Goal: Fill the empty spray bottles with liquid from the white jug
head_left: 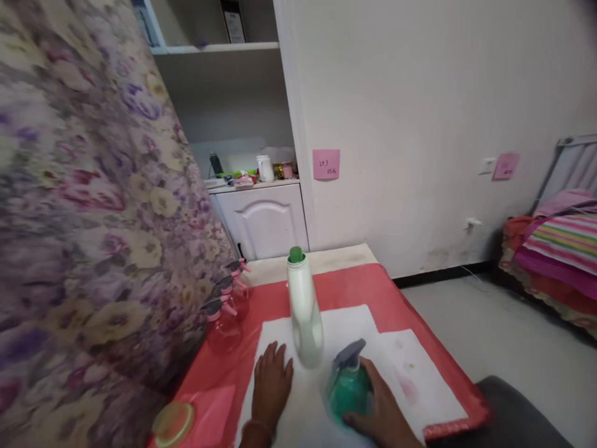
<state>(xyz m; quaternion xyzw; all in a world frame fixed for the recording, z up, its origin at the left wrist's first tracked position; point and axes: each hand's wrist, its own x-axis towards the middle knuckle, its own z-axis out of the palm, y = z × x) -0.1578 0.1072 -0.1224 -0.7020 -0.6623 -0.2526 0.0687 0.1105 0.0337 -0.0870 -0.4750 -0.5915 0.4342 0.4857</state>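
My right hand is wrapped round a spray bottle with green liquid inside and a dark grey trigger head; the bottle is slightly blurred. Palm down on white paper, my left hand lies flat and holds nothing. Just beyond its fingers, a tall pale-green plastic bottle stands upright, its neck showing a green cap or insert. The paper covers part of a red tablecloth. Pink and green stains mark the right-hand sheet.
Several clear spray bottles with pink heads line the table's left edge by a floral curtain. A round yellowish lid sits front left. Behind are a white cabinet and wall. A dark seat is at right, a bed farther off.
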